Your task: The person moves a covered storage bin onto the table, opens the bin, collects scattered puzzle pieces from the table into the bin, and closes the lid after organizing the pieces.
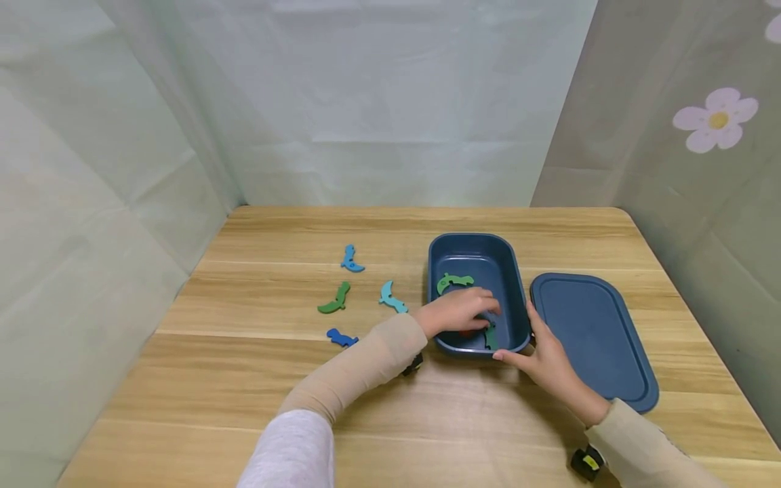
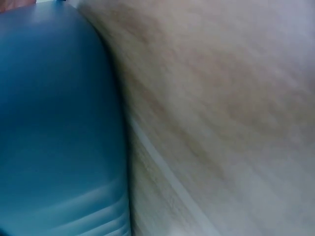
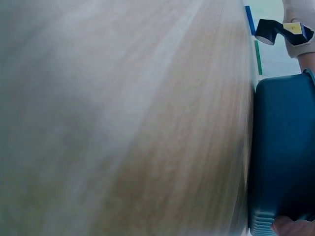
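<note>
A dark blue rectangular box point(image 1: 521, 298) without its lid stands on the table. My left hand point(image 1: 460, 310) reaches over its left rim, fingers apart from the thumb. Beneath that hand a bit of a red piece point(image 1: 467, 333) shows, and a dark green piece point(image 1: 491, 337) lies by the thumb; the palm side is hidden. Farther back in the box rests a green flat cut-out piece point(image 1: 454, 280). My right hand point(image 1: 546, 356) grips the box's near right corner, thumb on the near wall and fingers along the right side. Both wrist views show mostly the box's outer wall point(image 2: 59, 123).
The dark blue lid point(image 1: 592, 335) lies flat right of the box. To the left are several flat curved pieces: a blue one point(image 1: 351, 260), a green one point(image 1: 335, 299), a turquoise one point(image 1: 392, 297) and a darker blue one point(image 1: 342, 337). Pale curtains surround the wooden table point(image 1: 244, 379).
</note>
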Demonstrator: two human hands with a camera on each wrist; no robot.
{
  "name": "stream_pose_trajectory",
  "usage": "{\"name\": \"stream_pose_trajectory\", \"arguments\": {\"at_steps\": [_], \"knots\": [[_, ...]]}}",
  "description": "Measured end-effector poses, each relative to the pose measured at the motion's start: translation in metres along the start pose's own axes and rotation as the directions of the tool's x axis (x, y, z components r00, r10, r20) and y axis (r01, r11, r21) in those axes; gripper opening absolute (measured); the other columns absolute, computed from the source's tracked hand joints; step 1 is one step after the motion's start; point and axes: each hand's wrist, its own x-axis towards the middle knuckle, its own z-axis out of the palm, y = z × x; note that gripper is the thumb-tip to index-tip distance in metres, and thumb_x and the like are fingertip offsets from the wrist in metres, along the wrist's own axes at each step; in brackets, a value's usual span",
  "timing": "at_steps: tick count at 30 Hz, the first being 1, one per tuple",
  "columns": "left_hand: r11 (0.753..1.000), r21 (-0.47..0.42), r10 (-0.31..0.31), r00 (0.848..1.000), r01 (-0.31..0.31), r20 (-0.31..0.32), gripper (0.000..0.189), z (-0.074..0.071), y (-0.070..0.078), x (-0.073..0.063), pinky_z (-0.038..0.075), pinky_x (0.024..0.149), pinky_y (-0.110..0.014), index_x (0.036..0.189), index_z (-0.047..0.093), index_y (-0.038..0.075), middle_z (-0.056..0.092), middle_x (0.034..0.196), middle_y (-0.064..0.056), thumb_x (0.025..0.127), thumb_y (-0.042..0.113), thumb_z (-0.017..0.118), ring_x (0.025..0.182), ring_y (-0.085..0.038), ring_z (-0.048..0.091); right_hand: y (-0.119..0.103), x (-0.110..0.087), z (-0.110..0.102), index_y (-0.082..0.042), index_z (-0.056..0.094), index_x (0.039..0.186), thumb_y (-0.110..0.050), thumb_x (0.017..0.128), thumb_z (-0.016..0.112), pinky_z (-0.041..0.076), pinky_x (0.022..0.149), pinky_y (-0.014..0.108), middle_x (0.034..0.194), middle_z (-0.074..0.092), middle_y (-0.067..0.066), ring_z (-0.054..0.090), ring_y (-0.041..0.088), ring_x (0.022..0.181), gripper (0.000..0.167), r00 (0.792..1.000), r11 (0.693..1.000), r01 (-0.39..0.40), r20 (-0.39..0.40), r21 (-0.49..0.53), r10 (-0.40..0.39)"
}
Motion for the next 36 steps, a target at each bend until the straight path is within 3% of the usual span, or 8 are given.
{"name": "stream_pose_trajectory", "arguments": {"at_steps": [9,15,21,25,29,36], "knots": [[1.000,-0.001,-0.016,0.991,0.016,-0.130,0.027,-0.008,-0.007,-0.007,0.045,0.092,-0.019,0.118,0.064,0.011,0.062,0.114,-0.002,0.093,0.023,0.062,0.107,-0.013,0.057,-0.002,0.001,-0.002,0.011,0.010,0.147,-0.021,0.074,0.081,0.043,0.093,0.059,0.146,0.025,0.037,0.040,0.051,0.125,0.107,1.000,1.000,-0.022,0.018,0.003,0.022],[0.999,-0.044,-0.040,0.963,0.029,-0.267,0.023,-0.016,-0.016,-0.013,0.047,0.092,-0.026,0.112,0.066,0.007,0.062,0.111,-0.005,0.091,0.018,0.064,0.105,-0.018,0.057,-0.004,0.001,-0.003,0.012,0.010,0.147,-0.022,0.074,0.081,0.042,0.094,0.060,0.146,0.023,0.038,0.037,0.052,0.127,0.107,0.999,0.999,-0.039,0.023,-0.006,0.039],[0.994,-0.070,-0.106,0.936,0.088,-0.335,0.023,-0.027,-0.022,-0.021,0.047,0.092,-0.029,0.111,0.065,0.008,0.062,0.111,-0.005,0.091,0.019,0.064,0.106,-0.019,0.057,-0.003,0.001,-0.004,0.011,0.010,0.147,-0.023,0.074,0.081,0.043,0.093,0.059,0.146,0.024,0.038,0.037,0.051,0.127,0.107,0.999,0.999,-0.035,0.023,-0.004,0.035],[0.990,-0.068,-0.141,0.905,0.124,-0.403,0.021,-0.034,-0.027,-0.027,0.048,0.089,-0.030,0.109,0.065,0.008,0.062,0.110,-0.006,0.090,0.018,0.065,0.103,-0.020,0.057,-0.003,0.001,-0.005,0.011,0.010,0.147,-0.023,0.074,0.081,0.043,0.093,0.059,0.146,0.024,0.038,0.037,0.051,0.127,0.108,0.999,0.999,-0.036,0.027,-0.007,0.037],[0.985,-0.077,-0.173,0.863,0.155,-0.474,0.021,-0.040,-0.033,-0.032,0.049,0.087,-0.031,0.107,0.066,0.005,0.062,0.107,-0.008,0.090,0.017,0.066,0.100,-0.021,0.059,-0.005,0.001,-0.005,0.010,0.009,0.148,-0.023,0.074,0.081,0.042,0.094,0.059,0.146,0.024,0.038,0.036,0.051,0.128,0.108,0.999,0.999,-0.044,0.031,-0.005,0.044],[0.949,-0.100,-0.305,0.795,0.298,-0.525,0.023,-0.048,-0.043,-0.039,0.051,0.086,-0.031,0.109,0.065,0.006,0.064,0.107,-0.008,0.089,0.017,0.066,0.100,-0.021,0.061,-0.006,0.000,-0.005,0.010,0.009,0.148,-0.024,0.074,0.082,0.041,0.096,0.059,0.147,0.022,0.038,0.033,0.051,0.130,0.109,0.998,0.999,-0.054,0.037,-0.005,0.055]]}}
